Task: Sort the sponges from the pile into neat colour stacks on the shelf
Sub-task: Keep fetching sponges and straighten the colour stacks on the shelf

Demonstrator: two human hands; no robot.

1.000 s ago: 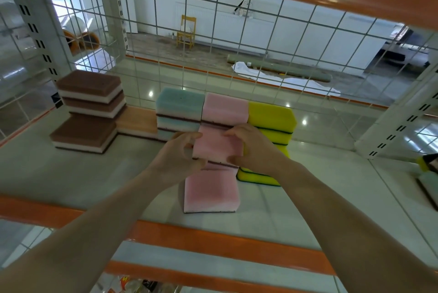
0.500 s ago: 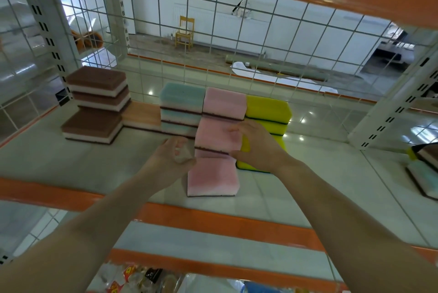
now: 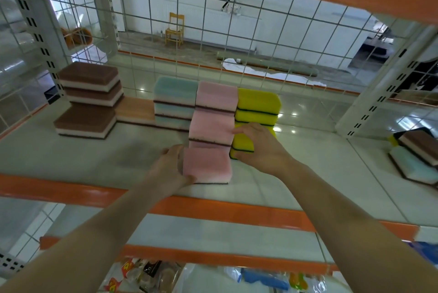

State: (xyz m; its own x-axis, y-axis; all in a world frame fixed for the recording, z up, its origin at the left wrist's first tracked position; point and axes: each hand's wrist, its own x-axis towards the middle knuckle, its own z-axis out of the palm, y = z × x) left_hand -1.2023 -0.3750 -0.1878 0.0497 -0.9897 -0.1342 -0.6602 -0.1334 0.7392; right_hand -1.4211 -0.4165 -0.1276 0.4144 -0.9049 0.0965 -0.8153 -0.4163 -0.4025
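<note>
At six o'clock of the pink row, just behind the orange shelf edge (image 3: 71,189), the left hand (image 3: 170,169) is pressed flat against the left side of the nearest pink sponge (image 3: 206,165), thumb curled under its front corner, gripping nothing fully but steadying it. The right hand (image 3: 258,148) sits at three o'clock of that sponge, fingers spread loosely along the seam between the middle pink sponge (image 3: 212,127) and the yellow stack (image 3: 257,107); it reads as bracing both so they stay square (whether it actually pinches anything I cannot tell).

The pink ones step down toward the viewer like stairs, which suggests they are being lined up rather than piled yet. At nine o'clock of them stand the blue stack (image 3: 175,103), a single orange sponge (image 3: 135,110) and the brown sponges (image 3: 88,98). Far off at three o'clock, at the frame's edge, lies the unsorted pile (image 3: 417,157), brown over blue, so the sorting looks mostly done but not finished.
</note>
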